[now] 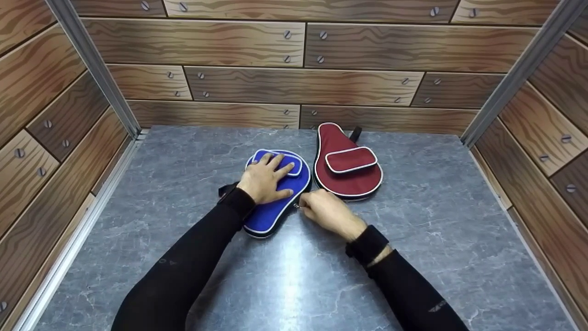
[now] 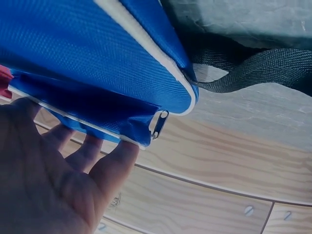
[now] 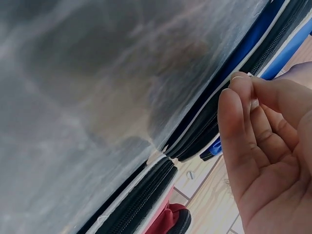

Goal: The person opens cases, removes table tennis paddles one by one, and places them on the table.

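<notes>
Here's the blue table-tennis bat case (image 1: pixel 268 216), flat on the grey marbled tabletop (image 1: pixel 183 184), narrow end nearest the person. It could slew round if the zip snags or the pressing hand eases. And the right hand (image 1: pixel 328 211), low at the case's edge, has thumb and forefinger closed in a pinch on the zip pull (image 1: pixel 296 205)! Slightly farther, the left hand (image 1: pixel 264 181) lies spread wide, gripping nothing, fingers across the front pocket (image 1: pixel 294 168). Beyond, the red bat case (image 1: pixel 342 181), untouched, then the plank-patterned wall (image 1: pixel 252 85).
</notes>
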Available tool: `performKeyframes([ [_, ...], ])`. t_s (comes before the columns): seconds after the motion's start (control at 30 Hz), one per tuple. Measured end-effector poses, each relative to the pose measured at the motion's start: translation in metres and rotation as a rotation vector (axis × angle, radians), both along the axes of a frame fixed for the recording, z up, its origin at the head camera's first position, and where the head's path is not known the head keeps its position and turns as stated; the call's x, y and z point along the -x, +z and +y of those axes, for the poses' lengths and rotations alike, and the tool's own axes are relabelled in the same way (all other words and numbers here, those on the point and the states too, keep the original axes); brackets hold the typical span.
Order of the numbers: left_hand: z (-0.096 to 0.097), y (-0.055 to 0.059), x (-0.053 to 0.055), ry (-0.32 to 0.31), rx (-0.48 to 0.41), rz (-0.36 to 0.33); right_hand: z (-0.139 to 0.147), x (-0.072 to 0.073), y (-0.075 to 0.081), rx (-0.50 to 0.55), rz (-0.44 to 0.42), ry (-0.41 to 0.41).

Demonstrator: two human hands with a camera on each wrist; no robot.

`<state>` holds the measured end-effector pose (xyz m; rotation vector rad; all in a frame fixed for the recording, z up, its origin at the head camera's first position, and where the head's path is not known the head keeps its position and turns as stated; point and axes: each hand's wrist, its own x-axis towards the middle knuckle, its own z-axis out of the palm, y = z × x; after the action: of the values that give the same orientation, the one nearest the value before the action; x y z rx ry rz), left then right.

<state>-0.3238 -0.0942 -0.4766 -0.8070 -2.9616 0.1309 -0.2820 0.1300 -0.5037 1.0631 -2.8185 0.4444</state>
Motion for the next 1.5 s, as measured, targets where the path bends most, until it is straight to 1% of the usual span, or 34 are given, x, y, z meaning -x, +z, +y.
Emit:
performKeyframes([
  [0.17,0.001,0.001,0.001,0.023,0.015,-0.003,-0.001,0.0,0.001,-0.004,0.002,0.007],
  [0.3,0.003,0.001,0.002,0.052,0.022,-0.008,-0.002,-0.001,0.001,-0.011,-0.016,0.018],
  [0.47,0.005,0.001,0.003,0.09,0.013,-0.017,-0.004,-0.002,0.001,-0.007,-0.031,0.045],
  [0.57,0.005,0.0,0.004,0.105,0.005,-0.02,-0.004,-0.003,0.001,-0.005,-0.034,0.047],
  [0.77,0.005,-0.001,0.007,0.134,0.006,-0.025,-0.003,-0.003,0.002,-0.009,-0.022,0.063],
  [0.9,0.006,-0.002,0.009,0.184,0.018,-0.053,-0.003,-0.005,0.001,-0.002,-0.014,0.09],
  [1.13,0.006,-0.004,0.016,0.289,0.034,-0.103,-0.005,-0.006,0.002,-0.017,-0.041,0.104],
  [1.27,0.004,-0.004,0.02,0.324,0.032,-0.107,-0.006,-0.007,0.002,-0.012,-0.034,0.143],
  [1.4,0.002,-0.004,0.024,0.335,0.03,-0.101,-0.007,-0.007,0.003,-0.019,-0.011,0.168],
  [1.5,0.001,-0.003,0.026,0.34,0.026,-0.101,-0.008,-0.008,0.004,-0.041,0.022,0.178],
])
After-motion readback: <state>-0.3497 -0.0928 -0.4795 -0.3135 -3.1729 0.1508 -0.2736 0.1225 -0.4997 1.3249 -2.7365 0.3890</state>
